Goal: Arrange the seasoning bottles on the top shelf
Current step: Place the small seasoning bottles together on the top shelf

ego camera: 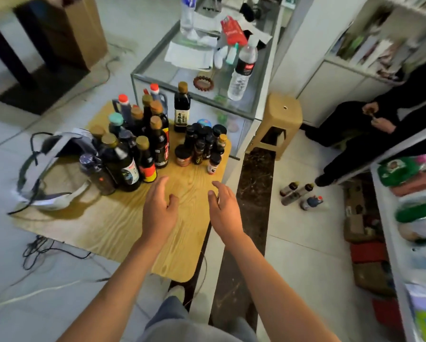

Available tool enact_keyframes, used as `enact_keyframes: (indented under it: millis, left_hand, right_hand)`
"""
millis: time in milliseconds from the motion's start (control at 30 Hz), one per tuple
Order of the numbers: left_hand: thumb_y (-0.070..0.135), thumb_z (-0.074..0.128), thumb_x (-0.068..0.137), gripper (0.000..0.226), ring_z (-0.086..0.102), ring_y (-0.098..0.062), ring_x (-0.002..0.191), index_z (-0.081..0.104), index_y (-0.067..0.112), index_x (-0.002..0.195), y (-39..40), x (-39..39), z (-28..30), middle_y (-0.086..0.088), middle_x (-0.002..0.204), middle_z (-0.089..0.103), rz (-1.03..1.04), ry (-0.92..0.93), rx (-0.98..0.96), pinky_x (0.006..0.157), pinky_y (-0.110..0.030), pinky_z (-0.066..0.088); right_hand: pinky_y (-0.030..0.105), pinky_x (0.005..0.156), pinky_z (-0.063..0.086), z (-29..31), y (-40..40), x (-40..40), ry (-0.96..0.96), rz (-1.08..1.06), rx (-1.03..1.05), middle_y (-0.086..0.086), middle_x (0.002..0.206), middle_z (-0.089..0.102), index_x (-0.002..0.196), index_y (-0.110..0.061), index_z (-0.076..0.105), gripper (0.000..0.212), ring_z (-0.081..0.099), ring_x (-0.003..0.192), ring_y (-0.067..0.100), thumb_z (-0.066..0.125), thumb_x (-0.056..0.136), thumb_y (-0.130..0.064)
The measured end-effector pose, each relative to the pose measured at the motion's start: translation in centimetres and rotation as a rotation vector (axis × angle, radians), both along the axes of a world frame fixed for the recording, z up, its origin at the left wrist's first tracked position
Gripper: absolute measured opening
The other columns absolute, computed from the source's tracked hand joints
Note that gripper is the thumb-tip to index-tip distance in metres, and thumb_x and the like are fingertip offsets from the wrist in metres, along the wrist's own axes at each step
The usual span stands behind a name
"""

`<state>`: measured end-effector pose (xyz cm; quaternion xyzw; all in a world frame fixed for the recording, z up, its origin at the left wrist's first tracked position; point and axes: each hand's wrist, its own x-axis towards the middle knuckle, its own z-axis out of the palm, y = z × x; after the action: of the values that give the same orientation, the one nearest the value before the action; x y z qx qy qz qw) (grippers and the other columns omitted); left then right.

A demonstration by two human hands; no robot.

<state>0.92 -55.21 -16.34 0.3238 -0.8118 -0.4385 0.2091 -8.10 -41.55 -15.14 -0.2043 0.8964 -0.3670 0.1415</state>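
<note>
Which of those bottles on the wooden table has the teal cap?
The dark bottle with the teal cap stands on the left side of the tall cluster, behind the gold-capped ones. Its neighbours wear gold, red or black caps.

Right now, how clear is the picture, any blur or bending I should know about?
Head view: the bottles on the wooden table and both open hands, left hand and right hand, are fairly sharp; the edges smear, notably the shelf goods at right and the dark furniture top left; wide-angle distortion bows the glass counter; soft indoor light, faint glare on the glass.
</note>
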Motion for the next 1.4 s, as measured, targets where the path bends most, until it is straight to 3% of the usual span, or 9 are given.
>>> enact_keyframes:
  millis: [100, 233, 367, 467, 567, 833, 933, 1100, 1400]
  left_hand:
    - [0.014, 0.051, 0.095, 0.046, 0.041, -0.017, 0.134, 0.043, 0.016, 0.141, 0.2, -2.0, -0.5, -0.002, 0.144, 0.045, -0.028, -0.023, 0.053, 0.107, -0.03, 0.036]
    - [0.016, 0.053, 0.096, 0.049, 0.041, -0.015, 0.133, 0.04, 0.018, 0.143, 0.8, -5.5, -1.0, 0.001, 0.145, 0.043, -0.051, -0.071, 0.11, 0.1, -0.021, 0.032]
    - [0.016, 0.057, 0.094, 0.048, 0.047, -0.017, 0.127, 0.043, 0.019, 0.14, -0.9, -10.9, -1.9, -0.003, 0.139, 0.048, -0.058, -0.144, 0.175, 0.101, -0.028, 0.039]
    - [0.017, 0.059, 0.093, 0.046, 0.054, -0.019, 0.121, 0.047, 0.013, 0.137, -2.5, -15.1, -2.7, -0.006, 0.135, 0.052, -0.001, -0.175, 0.166, 0.102, -0.035, 0.044]
    - [0.017, 0.06, 0.093, 0.049, 0.057, -0.019, 0.117, 0.045, 0.009, 0.14, -3.6, -18.8, -4.3, -0.008, 0.138, 0.049, 0.038, -0.253, 0.118, 0.094, -0.025, 0.044]
    - [0.017, 0.074, 0.082, 0.07, 0.053, -0.029, 0.124, 0.041, 0.011, 0.144, -5.7, -25.0, -8.2, -0.011, 0.142, 0.049, 0.052, -0.435, 0.034, 0.104, -0.041, 0.044]
    - [0.018, 0.074, 0.082, 0.064, 0.05, -0.03, 0.127, 0.047, 0.013, 0.14, -5.7, -26.2, -8.0, -0.011, 0.138, 0.054, 0.026, -0.504, -0.033, 0.104, -0.04, 0.041]
    - [0.008, 0.072, 0.081, 0.033, 0.062, -0.031, 0.103, 0.059, 0.01, 0.112, -4.8, -25.9, -7.9, -0.012, 0.107, 0.067, 0.065, -0.469, -0.038, 0.083, -0.036, 0.045]
    - [0.01, 0.077, 0.078, 0.038, 0.062, -0.02, 0.097, 0.06, 0.013, 0.112, -0.3, -20.6, -8.0, -0.005, 0.102, 0.067, 0.025, -0.464, 0.067, 0.081, -0.026, 0.044]
  right_hand:
    - [0.025, 0.103, 0.035, -0.4, -0.3, -2.2, -0.042, -0.068, -0.006, 0.001, 0.144, 0.051, 0.144, -0.018, 0.046, 0.042, 0.044, 0.134, 0.016, 0.042, 0.106, -0.034]
    - [0.028, 0.099, 0.041, -1.5, -0.5, -6.1, -0.088, -0.141, -0.034, 0.003, 0.143, 0.052, 0.143, -0.017, 0.046, 0.041, 0.05, 0.13, 0.019, 0.047, 0.104, -0.032]
    - [0.046, 0.098, 0.052, -3.2, -1.7, -11.1, -0.19, -0.175, -0.068, 0.006, 0.141, 0.053, 0.142, -0.019, 0.045, 0.044, 0.052, 0.128, 0.023, 0.054, 0.101, -0.03]
    - [0.04, 0.096, 0.051, -4.8, -3.1, -14.7, -0.216, -0.18, -0.086, 0.007, 0.139, 0.054, 0.142, -0.017, 0.044, 0.045, 0.052, 0.126, 0.024, 0.057, 0.099, -0.025]
    - [0.036, 0.089, 0.048, -6.7, -4.3, -17.6, -0.29, -0.128, -0.06, 0.006, 0.14, 0.052, 0.139, -0.018, 0.045, 0.046, 0.054, 0.123, 0.026, 0.061, 0.097, -0.024]
    - [0.04, 0.091, 0.048, -10.2, -6.0, -21.1, -0.252, 0.126, 0.078, 0.008, 0.141, 0.051, 0.142, -0.018, 0.045, 0.053, 0.054, 0.124, 0.031, 0.065, 0.094, -0.024]
    - [0.038, 0.085, 0.048, -10.5, -6.0, -21.7, -0.26, 0.16, 0.088, 0.008, 0.133, 0.059, 0.139, -0.019, 0.047, 0.049, 0.058, 0.119, 0.031, 0.065, 0.093, -0.02]
    - [0.036, 0.085, 0.047, -10.6, -6.1, -22.5, -0.3, 0.203, 0.06, 0.01, 0.127, 0.064, 0.138, -0.017, 0.049, 0.048, 0.059, 0.117, 0.032, 0.063, 0.092, -0.01]
    - [0.026, 0.081, 0.042, -10.0, -2.1, -20.7, -0.323, 0.152, 0.034, 0.01, 0.123, 0.066, 0.137, -0.015, 0.052, 0.048, 0.061, 0.111, 0.029, 0.067, 0.091, -0.013]
